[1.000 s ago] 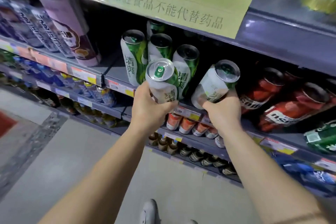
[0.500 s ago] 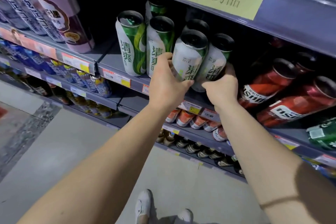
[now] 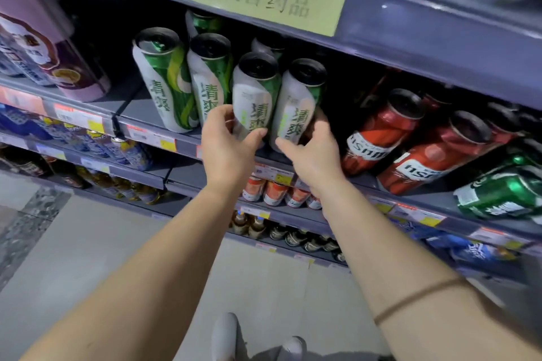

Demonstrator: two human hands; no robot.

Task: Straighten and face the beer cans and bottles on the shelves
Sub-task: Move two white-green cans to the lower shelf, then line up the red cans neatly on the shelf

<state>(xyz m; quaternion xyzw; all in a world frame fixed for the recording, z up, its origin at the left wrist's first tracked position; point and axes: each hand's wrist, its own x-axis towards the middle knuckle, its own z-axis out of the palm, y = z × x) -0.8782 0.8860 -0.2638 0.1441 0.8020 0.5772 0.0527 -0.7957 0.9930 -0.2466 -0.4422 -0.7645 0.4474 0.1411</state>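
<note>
While the left hand (image 3: 227,143) grips one green-and-white can (image 3: 253,99) and the right hand (image 3: 312,152) grips its neighbour (image 3: 297,105) at the shelf (image 3: 187,142) front, facing proceeds; next, likely, the tilted red cans (image 3: 378,132) rightward.

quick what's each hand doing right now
Left hand: grips a green-and-white can.
Right hand: grips the neighbouring green-and-white can.
</note>
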